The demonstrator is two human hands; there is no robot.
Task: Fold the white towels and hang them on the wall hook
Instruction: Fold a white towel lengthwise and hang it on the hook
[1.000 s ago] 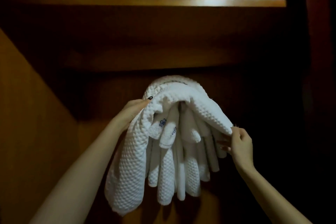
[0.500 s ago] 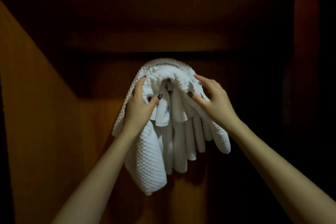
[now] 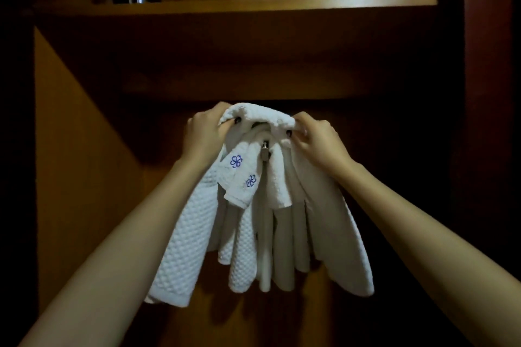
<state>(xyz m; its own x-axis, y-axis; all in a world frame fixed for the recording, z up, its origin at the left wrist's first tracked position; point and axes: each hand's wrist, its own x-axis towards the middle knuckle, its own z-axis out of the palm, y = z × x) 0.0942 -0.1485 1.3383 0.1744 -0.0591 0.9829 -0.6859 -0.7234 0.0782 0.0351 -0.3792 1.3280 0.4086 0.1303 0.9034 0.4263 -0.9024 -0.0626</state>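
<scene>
The left hand point(image 3: 203, 136) and right hand point(image 3: 317, 142) are each gripping the top fold of the white towels point(image 3: 180, 239), fingers curling into the cloth. The towels are hanging bunched around the metal wall hook point(image 3: 265, 151), beneath a wooden shelf point(image 3: 253, 4).

We see through one head-worn camera, facing forward into a wooden closet point(image 3: 84, 177), near enough that the towels point(image 3: 180, 248) fill mid-frame; a shelf point(image 3: 282, 4) crosses the top.
</scene>
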